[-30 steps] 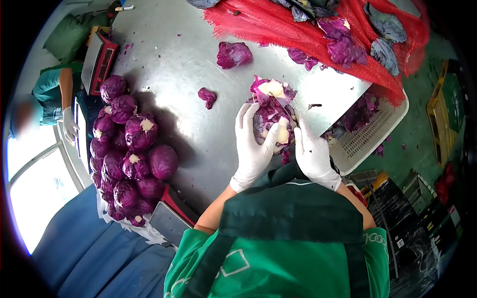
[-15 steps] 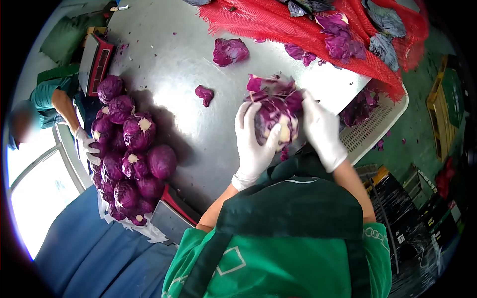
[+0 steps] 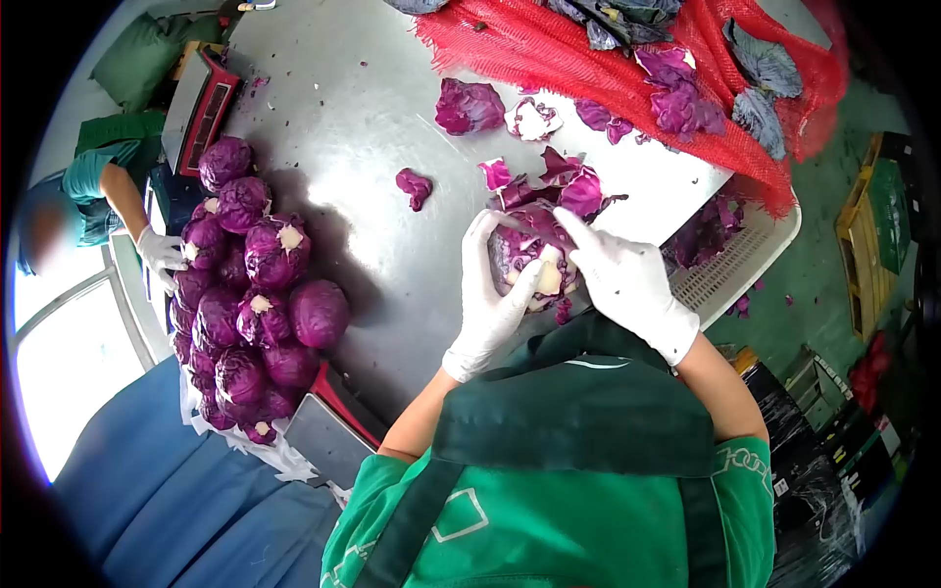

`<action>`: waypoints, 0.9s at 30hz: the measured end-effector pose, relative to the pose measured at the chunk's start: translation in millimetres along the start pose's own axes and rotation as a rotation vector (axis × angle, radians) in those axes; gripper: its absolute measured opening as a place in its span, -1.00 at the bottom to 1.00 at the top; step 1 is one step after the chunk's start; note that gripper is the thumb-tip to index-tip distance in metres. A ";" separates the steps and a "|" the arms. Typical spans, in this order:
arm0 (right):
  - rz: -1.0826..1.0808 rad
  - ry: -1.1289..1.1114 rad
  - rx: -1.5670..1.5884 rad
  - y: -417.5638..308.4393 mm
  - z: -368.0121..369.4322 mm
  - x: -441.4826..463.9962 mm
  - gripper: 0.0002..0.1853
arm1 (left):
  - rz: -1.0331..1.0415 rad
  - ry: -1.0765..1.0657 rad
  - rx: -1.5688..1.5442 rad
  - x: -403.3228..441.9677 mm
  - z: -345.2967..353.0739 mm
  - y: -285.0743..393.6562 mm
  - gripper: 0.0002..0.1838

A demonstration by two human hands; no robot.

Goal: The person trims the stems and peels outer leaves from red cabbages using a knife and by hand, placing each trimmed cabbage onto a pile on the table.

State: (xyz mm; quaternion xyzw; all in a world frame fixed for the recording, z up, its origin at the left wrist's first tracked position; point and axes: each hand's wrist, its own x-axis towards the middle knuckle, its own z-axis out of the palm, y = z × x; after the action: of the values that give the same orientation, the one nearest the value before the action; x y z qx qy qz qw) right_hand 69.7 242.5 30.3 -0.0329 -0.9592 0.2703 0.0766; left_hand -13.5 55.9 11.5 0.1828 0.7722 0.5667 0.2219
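Two white-gloved hands of yours meet over one red cabbage [image 3: 549, 274] in the head view, near the right-hand part of the metal table [image 3: 372, 127], just beyond your apron [image 3: 573, 416]. Your left hand [image 3: 490, 304] is curved around the left side of the cabbage, thumb on the near face beside the pale cut stem, holding it. Your right hand [image 3: 627, 286] lies against its right side, forefinger stretched over the far top; a thin greyish shape there is too blurred to name, so I cannot tell whether you grip anything in that hand. Just beyond the cabbage are loose purple leaves [image 3: 580, 193], and farther off a big leaf [image 3: 470, 106] sits beside a whitish piece [image 3: 533, 119]. A small leaf scrap [image 3: 414, 188] lies to the left of them, nearer you. At the far right, red mesh [image 3: 588, 64] is spread with leaves on top, and a white basket [image 3: 753, 279] stands to the right of your hands, purple leaves inside. Well to your left is a pile of cabbages [image 3: 218, 316], with a co-worker's gloved hand [image 3: 160, 253] at its left edge; whether it touches them I cannot tell.
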 end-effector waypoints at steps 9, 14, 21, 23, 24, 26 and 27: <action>0.056 0.060 0.165 27.1 3.9 40.2 -0.61 | 0.114 -0.040 0.265 5.0 -4.7 9.9 -0.25; 0.171 -0.204 0.259 10.4 -13.6 55.8 -0.61 | 0.086 -0.070 0.234 7.0 -9.1 9.7 -0.25; 0.275 -0.282 0.031 51.4 3.8 88.5 -0.62 | 0.179 -0.122 0.328 2.2 -12.6 4.7 -0.18; 0.267 -0.472 0.484 20.2 -35.5 84.6 -0.35 | 0.148 -0.102 0.314 -1.6 -14.4 -2.2 -0.13; 0.104 -0.448 0.379 15.7 -30.3 77.2 -0.12 | 0.110 -0.117 0.266 -0.7 -15.4 -5.7 -0.10; 0.012 -0.484 0.349 21.1 -16.8 72.7 -0.24 | 0.111 -0.154 0.222 8.2 -17.8 -5.5 -0.04; 0.042 -0.537 0.399 21.3 -18.2 74.9 -0.30 | 0.110 -0.157 0.217 9.0 -20.7 -3.4 -0.04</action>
State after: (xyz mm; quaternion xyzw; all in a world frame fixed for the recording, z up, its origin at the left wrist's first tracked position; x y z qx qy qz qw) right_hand -0.7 277.9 44.1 0.0355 -0.8723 0.4535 -0.1794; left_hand -32.6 43.3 12.4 0.2916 0.7980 0.4752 0.2289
